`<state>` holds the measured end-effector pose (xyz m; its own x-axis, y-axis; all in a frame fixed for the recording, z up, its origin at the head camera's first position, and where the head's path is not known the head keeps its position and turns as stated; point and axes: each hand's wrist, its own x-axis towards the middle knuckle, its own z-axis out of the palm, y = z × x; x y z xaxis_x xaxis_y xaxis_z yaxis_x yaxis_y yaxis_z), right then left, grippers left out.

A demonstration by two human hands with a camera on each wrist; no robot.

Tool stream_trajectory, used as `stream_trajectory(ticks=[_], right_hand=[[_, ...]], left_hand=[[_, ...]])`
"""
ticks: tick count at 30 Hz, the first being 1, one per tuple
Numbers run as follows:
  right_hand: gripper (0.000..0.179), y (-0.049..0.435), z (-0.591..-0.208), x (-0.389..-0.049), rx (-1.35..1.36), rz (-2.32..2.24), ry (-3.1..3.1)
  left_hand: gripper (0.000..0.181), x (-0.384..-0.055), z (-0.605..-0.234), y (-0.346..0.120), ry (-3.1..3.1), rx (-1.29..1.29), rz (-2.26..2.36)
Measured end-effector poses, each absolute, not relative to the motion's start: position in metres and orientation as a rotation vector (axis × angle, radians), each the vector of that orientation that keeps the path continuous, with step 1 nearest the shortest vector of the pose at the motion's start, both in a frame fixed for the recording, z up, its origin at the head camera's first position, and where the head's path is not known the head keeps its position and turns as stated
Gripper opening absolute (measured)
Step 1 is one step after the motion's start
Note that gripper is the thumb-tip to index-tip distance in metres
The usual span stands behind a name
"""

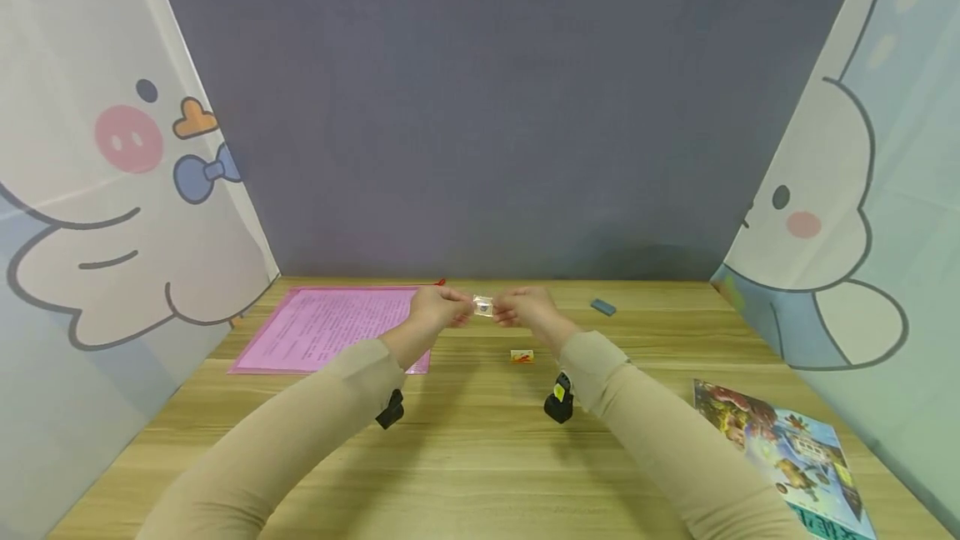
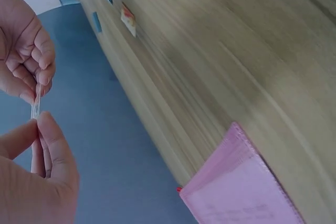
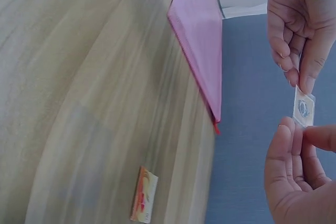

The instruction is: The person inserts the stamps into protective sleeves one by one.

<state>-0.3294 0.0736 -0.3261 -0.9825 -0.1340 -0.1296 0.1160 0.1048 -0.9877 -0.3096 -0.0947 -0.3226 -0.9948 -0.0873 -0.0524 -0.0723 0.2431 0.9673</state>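
Note:
A small clear, flat plastic packet (image 1: 483,306) with a dark round mark or item in its middle is held up above the back part of the table. My left hand (image 1: 442,308) pinches its left edge between thumb and fingers. On the opposite edge, my right hand (image 1: 527,308) pinches in the same way. From the right wrist, the packet (image 3: 304,107) shows its face, with a ring-like grey-blue shape on it. The left wrist view catches the packet (image 2: 35,104) nearly edge-on between the two sets of fingertips.
A pink document sleeve (image 1: 337,327) with a printed sheet lies at the back left. Below the hands is a small white-and-orange card or packet (image 1: 522,356). Farther right sit a blue-grey block (image 1: 603,307) and a colourful picture book (image 1: 787,457). A grey wall (image 1: 495,107) rises behind the table.

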Motion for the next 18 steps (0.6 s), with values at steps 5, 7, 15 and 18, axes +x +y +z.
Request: stream_trajectory(ticks=[5, 7, 15, 18], right_hand=[[0.024, 0.069, -0.335, -0.331, -0.004, -1.978, 2.179], [0.023, 0.067, -0.338, -0.331, -0.009, -1.962, 2.186], [0.019, 0.062, -0.353, -0.332, 0.016, -1.906, 2.228], [0.02, 0.06, -0.358, -0.331, 0.028, -1.89, 2.226]], left_hand=[[0.013, -0.312, -0.33, -0.098, -2.524, 0.204, -1.86], [0.014, -0.312, -0.335, -0.1, -2.545, 0.231, -1.86], [0.018, -0.313, -0.348, -0.102, -2.574, 0.34, -1.879], [0.02, -0.314, -0.352, -0.102, -2.56, 0.385, -1.942]])
